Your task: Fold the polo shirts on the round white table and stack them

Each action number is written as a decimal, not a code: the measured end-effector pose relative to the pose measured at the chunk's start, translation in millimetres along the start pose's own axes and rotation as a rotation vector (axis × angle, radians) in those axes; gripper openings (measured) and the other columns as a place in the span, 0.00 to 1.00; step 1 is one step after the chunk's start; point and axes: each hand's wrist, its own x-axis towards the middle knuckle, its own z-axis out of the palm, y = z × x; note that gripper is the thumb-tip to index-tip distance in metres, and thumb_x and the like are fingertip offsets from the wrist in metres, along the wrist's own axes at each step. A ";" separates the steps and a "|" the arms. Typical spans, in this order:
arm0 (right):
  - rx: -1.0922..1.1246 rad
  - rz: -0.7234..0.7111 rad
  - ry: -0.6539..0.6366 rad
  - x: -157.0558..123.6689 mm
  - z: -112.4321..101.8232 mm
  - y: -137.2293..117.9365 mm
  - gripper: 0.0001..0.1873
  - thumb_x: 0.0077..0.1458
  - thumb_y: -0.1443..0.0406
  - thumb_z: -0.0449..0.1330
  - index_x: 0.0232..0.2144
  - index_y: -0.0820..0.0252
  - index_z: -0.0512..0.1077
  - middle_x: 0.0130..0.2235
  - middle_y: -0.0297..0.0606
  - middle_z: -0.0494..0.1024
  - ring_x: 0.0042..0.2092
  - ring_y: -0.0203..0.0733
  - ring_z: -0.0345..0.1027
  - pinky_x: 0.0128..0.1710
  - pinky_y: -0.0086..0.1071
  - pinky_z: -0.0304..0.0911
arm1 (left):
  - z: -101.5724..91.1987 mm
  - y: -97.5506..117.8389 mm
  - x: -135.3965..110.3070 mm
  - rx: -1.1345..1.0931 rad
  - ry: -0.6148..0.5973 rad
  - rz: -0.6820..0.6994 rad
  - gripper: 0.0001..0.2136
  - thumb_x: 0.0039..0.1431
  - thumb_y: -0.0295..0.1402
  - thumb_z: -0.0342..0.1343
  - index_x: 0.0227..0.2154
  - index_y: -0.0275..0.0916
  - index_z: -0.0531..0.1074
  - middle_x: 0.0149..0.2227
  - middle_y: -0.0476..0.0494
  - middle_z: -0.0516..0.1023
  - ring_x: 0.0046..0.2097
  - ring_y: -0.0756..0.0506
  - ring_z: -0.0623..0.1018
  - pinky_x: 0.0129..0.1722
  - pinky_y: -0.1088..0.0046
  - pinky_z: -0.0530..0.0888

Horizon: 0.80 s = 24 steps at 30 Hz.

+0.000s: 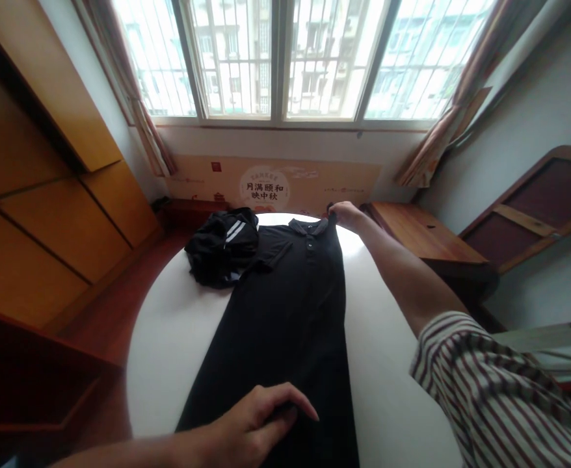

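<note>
A black polo shirt [285,305] lies lengthwise on a round white table [387,364], its collar at the far end. My right hand [345,213] reaches across and is closed on the shirt's far right shoulder beside the collar. My left hand [253,422] rests on the near hem, fingers curled and pinching the fabric. My right arm wears a striped sleeve.
A crumpled black garment with white stripes [223,253] lies on the table's far left. A wooden desk [417,237] stands to the right, orange cabinets [66,214] to the left, and a barred window [285,58] with curtains behind.
</note>
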 end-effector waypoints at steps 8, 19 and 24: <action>-0.263 0.033 0.007 7.4 130.1 -25.7 0.19 0.63 0.59 0.61 0.53 0.63 0.70 0.52 0.44 0.73 0.48 0.45 0.72 0.46 0.43 0.71 | -26.3 -39.7 -84.8 -0.195 0.405 -0.120 0.17 0.65 0.50 0.52 0.44 0.44 0.76 0.35 0.47 0.72 0.35 0.47 0.71 0.36 0.76 0.72; -0.310 -0.051 -0.232 -17.6 209.0 -25.6 0.14 0.63 0.61 0.61 0.48 0.64 0.72 0.45 0.40 0.76 0.40 0.39 0.74 0.38 0.36 0.73 | -41.9 -86.4 -108.0 -0.239 0.346 -0.333 0.28 0.61 0.58 0.52 0.56 0.45 0.63 0.33 0.48 0.76 0.30 0.47 0.77 0.28 0.76 0.72; -0.268 -0.161 -0.236 -44.8 181.1 -17.3 0.07 0.58 0.69 0.64 0.39 0.68 0.73 0.27 0.32 0.75 0.24 0.28 0.69 0.28 0.23 0.69 | -64.2 -82.2 -123.6 0.499 0.576 -0.402 0.18 0.64 0.51 0.49 0.46 0.45 0.72 0.22 0.52 0.71 0.26 0.47 0.74 0.31 0.74 0.70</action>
